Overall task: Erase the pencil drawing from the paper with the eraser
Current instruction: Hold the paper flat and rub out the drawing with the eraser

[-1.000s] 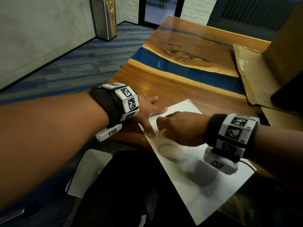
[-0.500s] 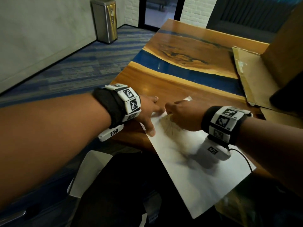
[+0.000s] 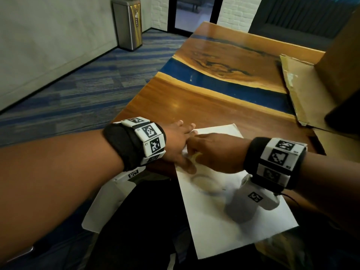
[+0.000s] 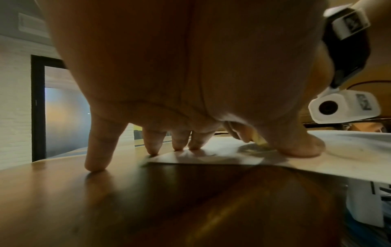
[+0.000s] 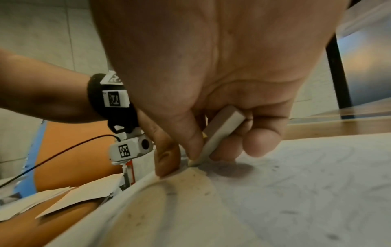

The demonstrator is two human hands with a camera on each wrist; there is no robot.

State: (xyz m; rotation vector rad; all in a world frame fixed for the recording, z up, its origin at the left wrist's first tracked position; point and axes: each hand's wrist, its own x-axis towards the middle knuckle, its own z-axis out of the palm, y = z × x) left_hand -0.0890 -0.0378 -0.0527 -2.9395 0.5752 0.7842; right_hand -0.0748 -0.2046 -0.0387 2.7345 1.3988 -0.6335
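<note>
A white paper [image 3: 229, 217] lies on the wooden table [image 3: 204, 106], its near end hanging over the edge. A faint pencil ring [image 3: 204, 182] shows on it. My left hand [image 3: 181, 145] lies spread with straight fingers [image 4: 97, 150] on the table and on the paper's left edge, thumb on the sheet. My right hand [image 3: 212, 152] pinches a pale eraser [image 5: 220, 132] between thumb and fingers. The eraser's lower tip touches the paper [image 5: 296, 192] beside the left thumb [image 5: 167, 158]. In the head view the eraser [image 3: 196, 155] barely shows between the two hands.
Flattened cardboard [image 3: 303, 88] and a brown box [image 3: 342, 51] occupy the table's right side. A dark object [image 3: 344, 108] sits on the cardboard. Eraser crumbs [image 5: 190, 180] dot the paper. A steel bin [image 3: 127, 22] stands on the carpet far left.
My right hand slid up the sheet and has now come back down and left towards the ring with the eraser. The left hand has kept its place.
</note>
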